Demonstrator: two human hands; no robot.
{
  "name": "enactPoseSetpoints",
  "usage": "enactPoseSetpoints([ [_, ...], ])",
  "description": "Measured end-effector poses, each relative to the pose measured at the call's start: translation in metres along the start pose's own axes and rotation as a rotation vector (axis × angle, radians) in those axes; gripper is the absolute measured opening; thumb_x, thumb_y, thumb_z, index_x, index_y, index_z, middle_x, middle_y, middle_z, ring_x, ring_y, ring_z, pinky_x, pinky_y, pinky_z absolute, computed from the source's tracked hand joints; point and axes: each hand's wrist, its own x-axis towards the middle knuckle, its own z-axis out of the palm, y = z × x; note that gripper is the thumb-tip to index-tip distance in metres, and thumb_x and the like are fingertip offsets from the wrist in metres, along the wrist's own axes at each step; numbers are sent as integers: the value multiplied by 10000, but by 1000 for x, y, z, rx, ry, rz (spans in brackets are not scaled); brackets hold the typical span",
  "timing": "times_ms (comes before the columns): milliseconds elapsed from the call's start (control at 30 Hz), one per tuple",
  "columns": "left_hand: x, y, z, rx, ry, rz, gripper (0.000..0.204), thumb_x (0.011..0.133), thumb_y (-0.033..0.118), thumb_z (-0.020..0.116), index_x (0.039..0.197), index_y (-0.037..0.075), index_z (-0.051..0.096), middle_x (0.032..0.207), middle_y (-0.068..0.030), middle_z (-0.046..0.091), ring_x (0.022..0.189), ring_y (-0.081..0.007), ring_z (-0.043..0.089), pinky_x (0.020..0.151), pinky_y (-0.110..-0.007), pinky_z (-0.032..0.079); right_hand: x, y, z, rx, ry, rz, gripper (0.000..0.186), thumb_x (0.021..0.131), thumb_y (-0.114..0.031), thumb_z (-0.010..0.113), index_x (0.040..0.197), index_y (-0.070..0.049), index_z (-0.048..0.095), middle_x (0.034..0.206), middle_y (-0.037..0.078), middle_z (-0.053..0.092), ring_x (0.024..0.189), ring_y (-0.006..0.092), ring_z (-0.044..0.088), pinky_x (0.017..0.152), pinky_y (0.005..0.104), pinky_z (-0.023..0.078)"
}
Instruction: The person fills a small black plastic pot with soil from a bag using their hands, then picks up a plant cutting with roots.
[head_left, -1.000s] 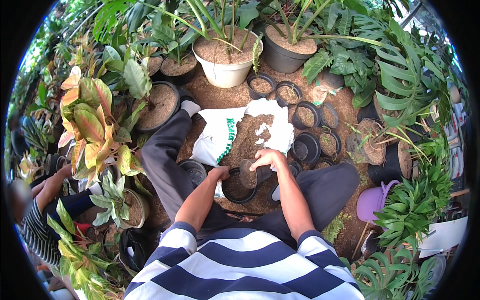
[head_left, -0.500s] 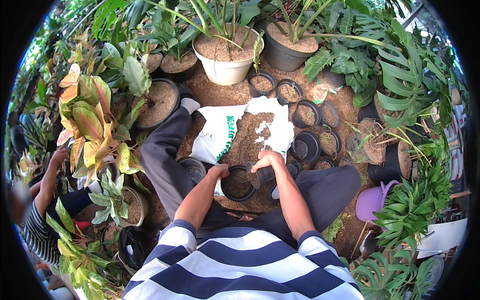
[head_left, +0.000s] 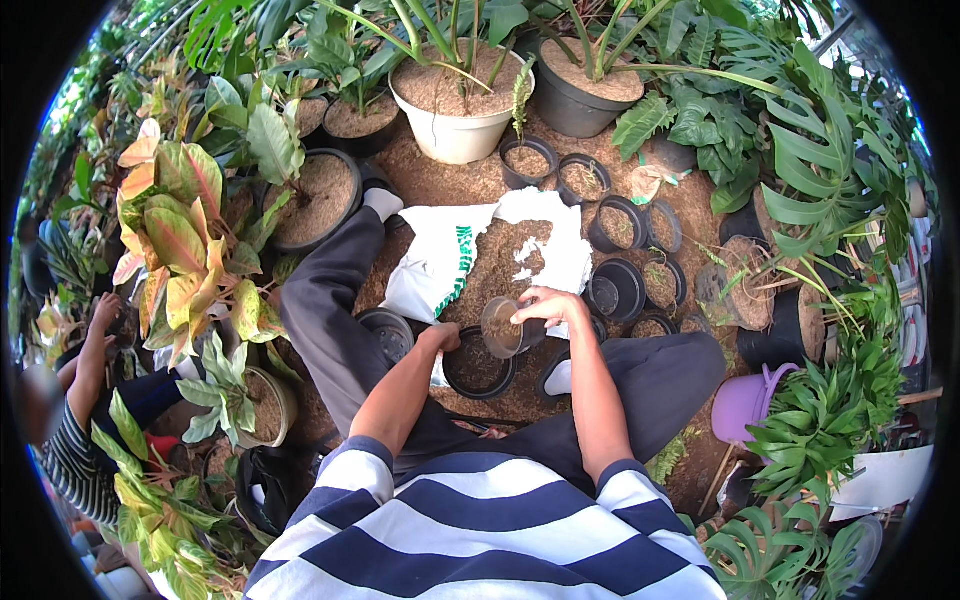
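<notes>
Cup (head_left: pixel 503 330): shifted up and away from the person since the half-second-earlier frame, its mouth now turned more into view; right hand (head_left: pixel 549 308) shifted with it. Left hand (head_left: pixel 438 339) almost unmoved.

Cup, one: small, dark grey-brown, smooth-walled, with a thin round rim. Tilted, mouth toward the person's left, body reaching right beneath the fingers. Inside shows brown; whether this is soil or the wall itself, cannot tell. Location: raised at the far right edge of the pot (head_left: pixel 481 396), just short of the torn sack (head_left: pixel 424 275).

Right hand: pinching the cup at its rim, thumb at the mouth, fingers bent over the outer side.

Left hand: fingers closed at the pot's left rim, tips partly hidden.

Pot, one: round, black, upright on the ground between the person's legs; brown soil low inside, wall bare above it.

Sack, one: white, green lettering, ripped open and spread flat; loose brown soil (head_left: pixel 492 262) between its flaps.

Surrounding items: ribbed black pot (head_left: pixel 405 326), left of the left hand; black tub (head_left: pixel 637 291), right of the sack; large white planter (head_left: pixel 455 137), beyond the sack; purple bucket (head_left: pixel 735 412), beside the right knee.
</notes>
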Motion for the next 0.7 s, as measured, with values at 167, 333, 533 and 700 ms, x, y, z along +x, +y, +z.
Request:
enactPoseSetpoints([
  [167,-11,-1,-3,593,54,228,209,897,198,499,969,112,676,1092,15,649,961,-152,642,749,-291,505,10,21,-10,280,247,-23,883,628,-379,827,1343,-26,449,1253,185,574,1193,281,530,924,440,487],
  [333,-7,-7,-8,198,-29,142,241,906,181,473,905,104,701,1059,-33,675,957,-182,648,769,-303,509,36,53,4,144,675,70,909,577,-386,840,1328,-65,439,1273,242,521,1175,325,532,935,412,468],
  [533,6,1,9,157,-23,100,234,887,220,508,933,84,693,1068,-73,667,974,-207,640,805,-332,503,48,81,53,118,895,298,868,593,-354,865,1326,-176,437,1348,209,398,1233,419,433,997,489,420],
  [700,15,4,27,167,-12,84,252,872,252,537,956,67,686,1076,-106,660,988,-228,634,836,-356,498,44,70,55,164,811,418,836,659,-321,844,1355,-194,399,1405,194,327,1251,416,423,952,503,474],
])
